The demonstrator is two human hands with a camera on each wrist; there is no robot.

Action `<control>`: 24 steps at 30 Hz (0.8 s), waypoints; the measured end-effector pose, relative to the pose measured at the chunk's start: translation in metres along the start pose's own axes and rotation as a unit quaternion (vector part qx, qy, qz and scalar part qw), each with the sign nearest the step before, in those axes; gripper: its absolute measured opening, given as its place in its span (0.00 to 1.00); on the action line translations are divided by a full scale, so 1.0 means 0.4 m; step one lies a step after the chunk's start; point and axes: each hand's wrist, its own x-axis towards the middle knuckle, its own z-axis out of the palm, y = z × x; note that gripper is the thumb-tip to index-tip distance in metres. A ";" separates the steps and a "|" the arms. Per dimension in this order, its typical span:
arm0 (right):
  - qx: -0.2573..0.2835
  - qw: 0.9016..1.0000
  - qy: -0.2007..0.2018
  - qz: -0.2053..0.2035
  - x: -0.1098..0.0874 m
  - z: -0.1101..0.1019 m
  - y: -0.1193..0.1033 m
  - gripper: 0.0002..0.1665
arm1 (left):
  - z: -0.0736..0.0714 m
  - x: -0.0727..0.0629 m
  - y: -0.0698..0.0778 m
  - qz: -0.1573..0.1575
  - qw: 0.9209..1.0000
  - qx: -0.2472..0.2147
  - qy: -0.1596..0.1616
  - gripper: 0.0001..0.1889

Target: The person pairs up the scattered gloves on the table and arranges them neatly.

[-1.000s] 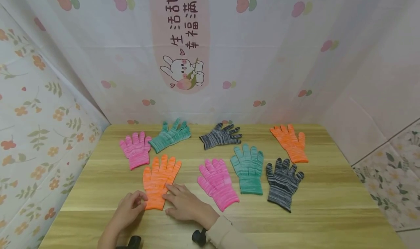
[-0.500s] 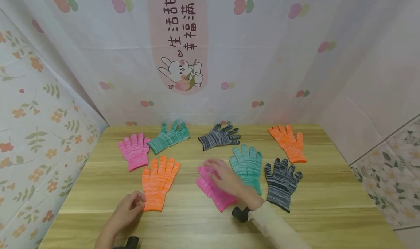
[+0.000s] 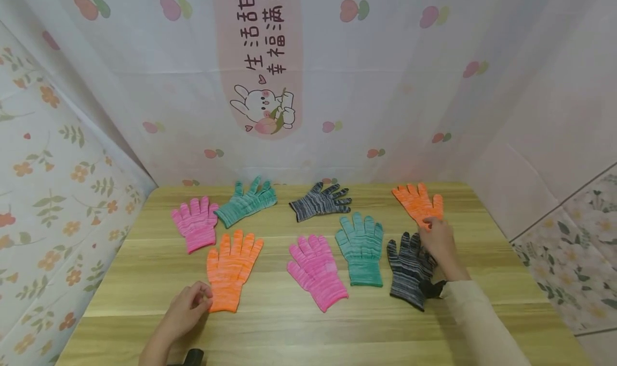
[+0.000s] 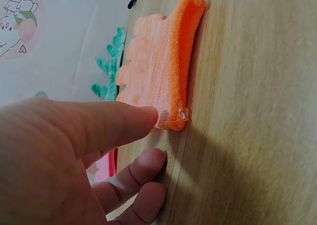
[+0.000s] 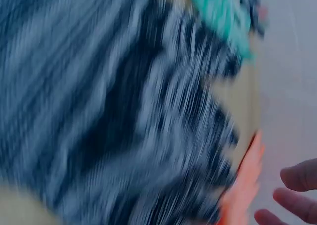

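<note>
Dark Chinese writing (image 3: 249, 32) runs up the pink patch at top centre, reading 生活甜 and 幸福满, the characters above cut by the frame edge; a cartoon rabbit (image 3: 265, 109) sits beneath. At lower left, the left hand (image 3: 190, 304) pinches the cuff corner of the near orange glove (image 3: 231, 269). At right of centre, the right hand (image 3: 439, 237) is at the cuff of the far orange glove (image 3: 416, 202), fingers loosely bent and apart, gripping nothing. Its wrist crosses the dark striped glove (image 3: 407, 264), in the way just below. Pink glove (image 3: 318, 269) and green glove (image 3: 361, 253) lie side by side near mid-frame. Only the left wrist view looks into the near cuff's mouth; the blurred right wrist view shows a gap between fingers and orange cloth.
</note>
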 end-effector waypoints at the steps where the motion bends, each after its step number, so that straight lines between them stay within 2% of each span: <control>1: -0.003 1.000 0.004 0.022 0.005 -0.007 0.018 0.27 | 0.000 0.000 0.001 -0.002 1.000 -0.001 -0.001 0.05; 4: -0.005 0.997 0.006 0.082 0.014 -0.023 0.057 0.32 | 0.000 -0.001 0.002 -0.004 1.000 -0.002 -0.002 0.04; 9: -0.011 0.989 -0.008 0.147 0.018 -0.037 0.090 0.37 | -0.001 -0.001 0.004 0.001 1.000 -0.001 0.002 0.04; 14: 0.002 0.984 -0.020 0.175 0.017 -0.035 0.092 0.38 | 0.000 -0.002 0.000 0.006 1.000 -0.001 0.004 0.04; 19: 0.015 0.979 -0.007 0.205 0.019 -0.024 0.094 0.36 | 0.001 0.000 -0.003 0.019 1.000 0.003 0.003 0.04; 24: 0.010 0.973 0.009 0.231 0.025 -0.014 0.097 0.35 | 0.002 0.000 -0.001 0.017 1.000 0.002 0.002 0.04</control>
